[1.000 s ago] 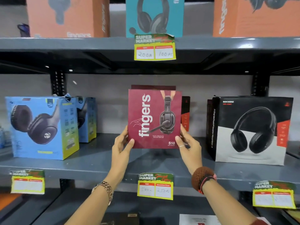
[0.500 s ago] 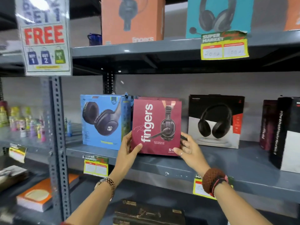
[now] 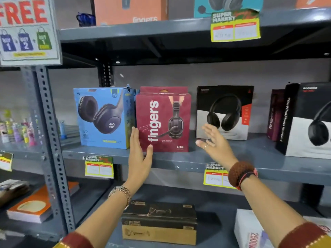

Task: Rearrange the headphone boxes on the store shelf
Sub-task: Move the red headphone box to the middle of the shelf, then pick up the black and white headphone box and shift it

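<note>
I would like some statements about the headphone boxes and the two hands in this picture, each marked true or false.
1. The maroon "fingers" headphone box stands upright on the grey metal shelf. True.
2. The right hand grips the maroon box. False: it is open and apart from the box.
3. The light blue headphone box stands directly left of the maroon box. True.
4. The left hand is closed in a fist. False: it is open and flat at the box's lower left corner.
5. The black and white headphone box lies flat. False: it stands upright.
</note>
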The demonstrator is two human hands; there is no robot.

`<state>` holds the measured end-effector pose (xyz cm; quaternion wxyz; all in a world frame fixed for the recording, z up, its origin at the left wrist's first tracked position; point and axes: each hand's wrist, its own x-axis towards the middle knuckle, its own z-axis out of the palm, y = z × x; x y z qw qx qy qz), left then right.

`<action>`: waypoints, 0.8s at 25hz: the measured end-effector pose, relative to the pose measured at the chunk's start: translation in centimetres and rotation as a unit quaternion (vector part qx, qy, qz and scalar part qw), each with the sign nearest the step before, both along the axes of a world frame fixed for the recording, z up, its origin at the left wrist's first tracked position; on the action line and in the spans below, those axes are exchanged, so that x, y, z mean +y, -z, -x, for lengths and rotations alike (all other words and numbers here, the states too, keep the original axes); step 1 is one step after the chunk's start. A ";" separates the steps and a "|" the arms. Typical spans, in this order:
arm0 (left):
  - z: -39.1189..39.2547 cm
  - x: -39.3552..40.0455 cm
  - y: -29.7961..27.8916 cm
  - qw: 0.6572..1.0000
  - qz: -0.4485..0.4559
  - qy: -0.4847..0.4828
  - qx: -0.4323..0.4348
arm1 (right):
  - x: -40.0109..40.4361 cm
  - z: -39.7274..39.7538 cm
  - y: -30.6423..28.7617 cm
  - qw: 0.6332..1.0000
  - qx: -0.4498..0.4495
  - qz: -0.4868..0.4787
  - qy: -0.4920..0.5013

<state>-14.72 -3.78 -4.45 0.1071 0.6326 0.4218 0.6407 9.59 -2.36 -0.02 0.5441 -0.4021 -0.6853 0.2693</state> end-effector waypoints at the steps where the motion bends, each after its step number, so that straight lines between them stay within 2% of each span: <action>1: -1.4 -0.5 0.2 0.999 -0.030 0.002 0.015 | -0.6 -2.0 0.0 1.000 0.001 -0.017 0.025; 8: -11.3 -0.6 -1.2 0.995 -0.001 0.087 0.042 | -4.3 -16.4 0.7 0.984 0.029 -0.052 0.171; 14: -24.9 0.1 -3.1 0.985 0.042 0.164 0.017 | -7.0 -30.9 0.0 0.960 0.037 -0.100 0.260; 17: -31.3 0.9 -3.7 0.980 0.083 0.174 0.048 | -6.6 -37.2 -0.3 0.948 0.049 -0.103 0.298; 20: -36.8 2.6 -4.2 0.971 0.127 0.182 0.090 | -5.2 -41.1 -0.1 0.937 0.117 -0.104 0.314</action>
